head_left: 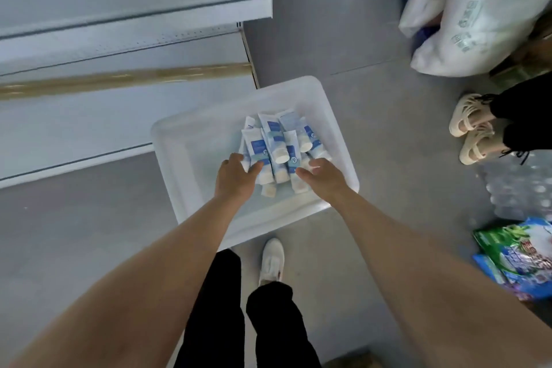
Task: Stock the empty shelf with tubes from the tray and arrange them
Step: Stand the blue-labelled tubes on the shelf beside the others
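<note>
1. A white tray sits on the floor at frame centre, with tubes heaped in its right half.
2. The tubes are white with blue labels; the writing is too blurred to read.
3. The left hand clasps the heap's left tubes. The right hand touches its right side, grip unclear.
4. The shelf is at upper left.

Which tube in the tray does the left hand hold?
The leftmost tube: the left hand pinches its near end. The other tubes lie to its right.
</note>
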